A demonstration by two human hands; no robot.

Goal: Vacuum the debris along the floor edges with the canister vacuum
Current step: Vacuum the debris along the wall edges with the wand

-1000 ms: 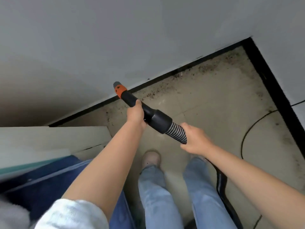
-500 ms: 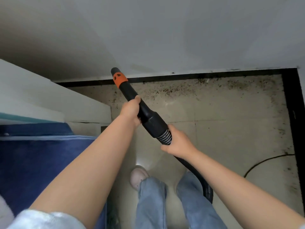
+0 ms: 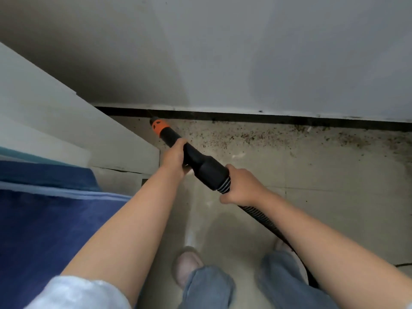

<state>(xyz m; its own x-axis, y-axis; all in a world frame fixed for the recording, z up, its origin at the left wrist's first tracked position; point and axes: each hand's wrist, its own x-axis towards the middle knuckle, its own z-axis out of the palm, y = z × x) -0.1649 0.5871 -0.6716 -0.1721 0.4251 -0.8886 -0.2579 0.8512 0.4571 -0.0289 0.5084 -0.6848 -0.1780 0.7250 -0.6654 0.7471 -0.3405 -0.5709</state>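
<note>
Quick tally of what we've got in view; one black vacuum nozzle with an orange collar (image 3: 178, 141); one black ribbed hose (image 3: 260, 214) running off its back end; two bare hands on it, our left hand (image 3: 175, 158) and our right hand (image 3: 242, 186); two legs in faded blue jeans (image 3: 209, 288), with one pale pink slipper (image 3: 186, 263) clearly showing and the other mostly hidden; one white ledge (image 3: 66, 121) on the left; one dark blue fabric cover (image 3: 44, 230); one black baseboard strip (image 3: 267, 119); the brown crumbs of debris (image 3: 223, 139) along it, way too many for us to count
</note>
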